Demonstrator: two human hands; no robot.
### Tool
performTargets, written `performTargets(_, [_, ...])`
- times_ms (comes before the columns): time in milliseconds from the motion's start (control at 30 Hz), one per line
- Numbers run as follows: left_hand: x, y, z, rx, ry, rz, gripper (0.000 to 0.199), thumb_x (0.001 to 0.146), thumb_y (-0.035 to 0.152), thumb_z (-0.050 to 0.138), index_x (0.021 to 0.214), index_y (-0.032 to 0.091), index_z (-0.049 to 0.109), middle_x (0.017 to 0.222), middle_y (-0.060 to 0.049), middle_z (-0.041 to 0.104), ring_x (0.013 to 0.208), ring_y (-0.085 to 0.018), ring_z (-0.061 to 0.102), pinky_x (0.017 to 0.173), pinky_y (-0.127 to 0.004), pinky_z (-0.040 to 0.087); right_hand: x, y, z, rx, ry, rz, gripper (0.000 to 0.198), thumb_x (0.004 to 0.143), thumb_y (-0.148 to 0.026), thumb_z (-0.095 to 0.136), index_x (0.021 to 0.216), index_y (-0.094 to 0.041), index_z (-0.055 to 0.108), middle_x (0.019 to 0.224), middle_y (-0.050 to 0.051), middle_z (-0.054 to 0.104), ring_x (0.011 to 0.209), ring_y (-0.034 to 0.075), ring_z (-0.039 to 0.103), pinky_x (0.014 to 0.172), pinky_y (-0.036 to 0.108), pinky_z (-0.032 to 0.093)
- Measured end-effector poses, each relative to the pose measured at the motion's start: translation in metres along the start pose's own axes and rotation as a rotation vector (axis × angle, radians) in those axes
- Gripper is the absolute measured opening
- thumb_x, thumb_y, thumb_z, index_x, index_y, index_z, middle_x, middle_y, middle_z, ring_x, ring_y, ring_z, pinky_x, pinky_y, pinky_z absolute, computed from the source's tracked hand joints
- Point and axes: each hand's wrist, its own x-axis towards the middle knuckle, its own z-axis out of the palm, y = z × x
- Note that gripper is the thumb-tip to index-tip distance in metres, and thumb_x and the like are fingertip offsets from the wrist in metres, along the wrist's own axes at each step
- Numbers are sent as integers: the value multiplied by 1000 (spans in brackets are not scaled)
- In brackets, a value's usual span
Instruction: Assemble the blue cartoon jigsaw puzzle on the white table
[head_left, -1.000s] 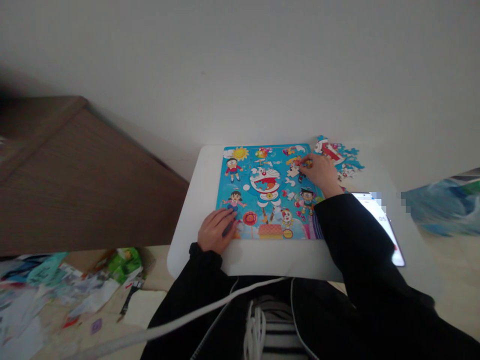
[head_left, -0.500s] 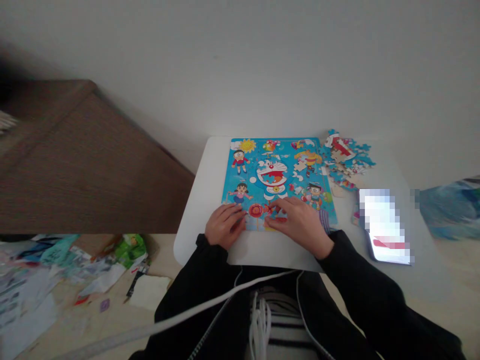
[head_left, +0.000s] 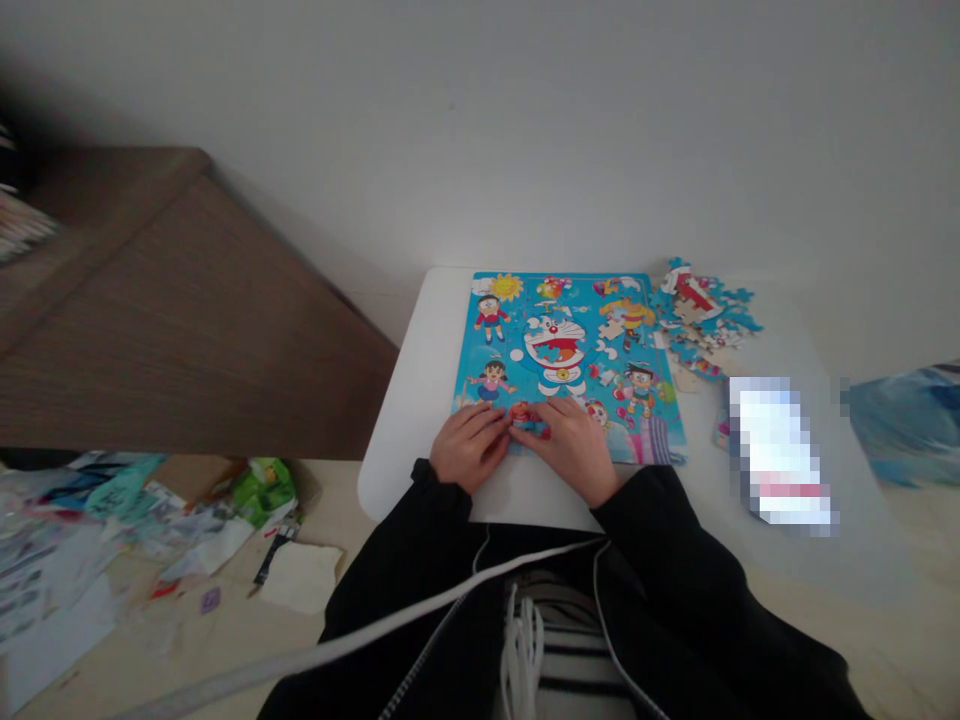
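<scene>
A blue cartoon jigsaw puzzle (head_left: pixel 510 352) lies in its board on a small white table. Along the puzzle's lower edge my left hand (head_left: pixel 469 447) and my right hand (head_left: pixel 576 447) meet, fingers bent and fingertips almost touching. Between them shows a small reddish puzzle piece (head_left: pixel 520 412). Both hands are closed with their fingertips on this piece. My fingers cover part of it and the board beneath. A pile of loose puzzle pieces (head_left: pixel 709 310) sits right of the board's upper corner.
A lit phone (head_left: pixel 784 450), its screen blurred out, rests on the white table (head_left: pixel 409 400) at right. A brown wooden cabinet (head_left: pixel 202 320) stands at left, above bags and papers on the floor. A white cord (head_left: pixel 420 605) crosses in front of my body.
My right hand has shifted left along the puzzle's lower edge, closing the gap to my left hand. The left hand has edged slightly right. The whole view has shifted a little.
</scene>
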Motion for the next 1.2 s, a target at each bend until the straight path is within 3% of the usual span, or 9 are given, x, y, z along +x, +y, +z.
performTargets(233, [2,2,5,-7,-57,23,28,82,21,51,108,17,59,105,-7,64,99,-21,56,85,-38,48,5,13,-10,-23,-46,-10,29,79,-41,53,101,-26,63,93,4,61,87,20,52,71,30,43])
performTargets(667, [1,2,12,12,-103,21,29,86,20,45,113,19,56,106,-6,64,99,-19,56,87,-39,47,8,15,-12,-22,-106,-51,25,80,-39,52,98,-28,64,95,3,60,91,19,51,67,28,44])
performTargets(1200, [8,6,10,-18,14,-21,19,83,17,51,99,16,62,94,-5,66,87,-17,58,82,-34,50,9,15,-15,-12,-140,-54,32,76,-37,57,106,-27,60,102,4,58,96,21,49,72,29,44])
